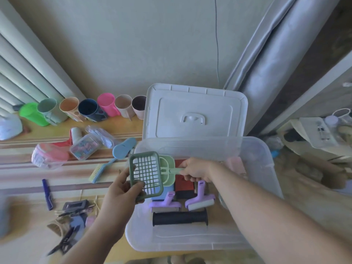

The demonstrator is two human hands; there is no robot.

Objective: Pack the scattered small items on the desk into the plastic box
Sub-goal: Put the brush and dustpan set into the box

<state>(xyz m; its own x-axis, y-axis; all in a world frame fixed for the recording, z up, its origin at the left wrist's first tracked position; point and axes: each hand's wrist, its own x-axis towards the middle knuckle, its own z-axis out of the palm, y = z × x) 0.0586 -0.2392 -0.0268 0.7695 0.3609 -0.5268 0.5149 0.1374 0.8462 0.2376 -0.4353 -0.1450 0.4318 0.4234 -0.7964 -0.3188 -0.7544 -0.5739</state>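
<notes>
Left hand (122, 189) and right hand (196, 169) each grip the green scoops (147, 173) over the plastic box (262, 161), already partly filled; brush (100, 171), pen (46, 194) and scissors (64, 241) are yet unpacked on the desk (22, 187).

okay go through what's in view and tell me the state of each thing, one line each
plastic box: open, partly filled
lid: off, propped upright behind the box
green scoop: held over the box
left hand: gripping the scoop's grid end
right hand: gripping the scoop's handle
purple rollers: lying inside the box
black roll: lying flat inside the box
cups: lined up along the wall
blue brush: lying on the desk
</notes>
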